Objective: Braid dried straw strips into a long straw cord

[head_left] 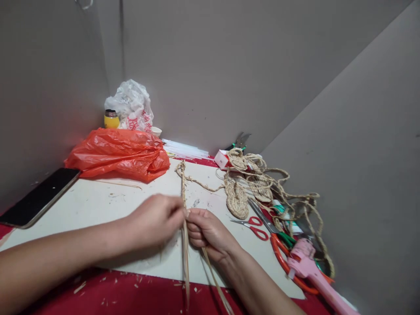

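Note:
A thin straw braid (183, 186) runs from the back of the white board down to my hands, its loose strands (185, 267) hanging over the board's front edge. My left hand (160, 221) is closed at the braid from the left, slightly blurred, its fingertips pinching at the strands. From the right, my right hand (206, 232) meets it with thumb and finger pinched on the braid and the other fingers curled. Another bundle of strands (218, 284) trails out below my right hand. A braided cord joins the far end to a coiled straw sole shape (236, 201).
Small red-handled scissors (256, 227), large orange-handled scissors (278, 249) and a pink glue gun (305, 258) lie right, beside tangled braided cord (288, 188). An orange-red plastic bag (121, 153) and a phone (39, 197) are left. White sticks (185, 149) lie behind the white board (108, 205).

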